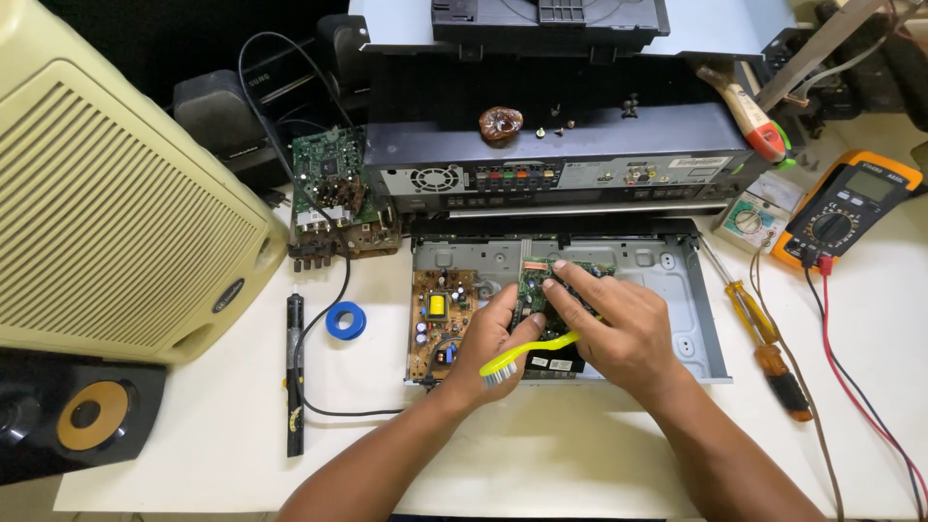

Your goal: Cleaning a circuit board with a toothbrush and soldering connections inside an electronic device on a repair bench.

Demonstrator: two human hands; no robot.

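Nearest the camera, the left hand (pixel 488 338) grips the lower edge of a green circuit board (pixel 551 290), fingers curled shut around it, holding it tilted over the open metal chassis (pixel 677 290). The right hand (pixel 619 329) lies across the board's right side, index finger stretched flat on the components, and a yellow toothbrush (pixel 527 353) runs under its palm; whether its fingers close on the handle cannot be told. Working well here likely means a firm left-hand hold and light pressure on the parts. Inside the chassis, left of the hands, sits one brown board (pixel 440 324). Left of the chassis lie one blue tape roll (pixel 345 320) and one soldering iron (pixel 294 377); right of it, one orange screwdriver (pixel 768 343) and, farther, one multimeter (pixel 846 208). Behind the chassis stands one black player (pixel 561 159).
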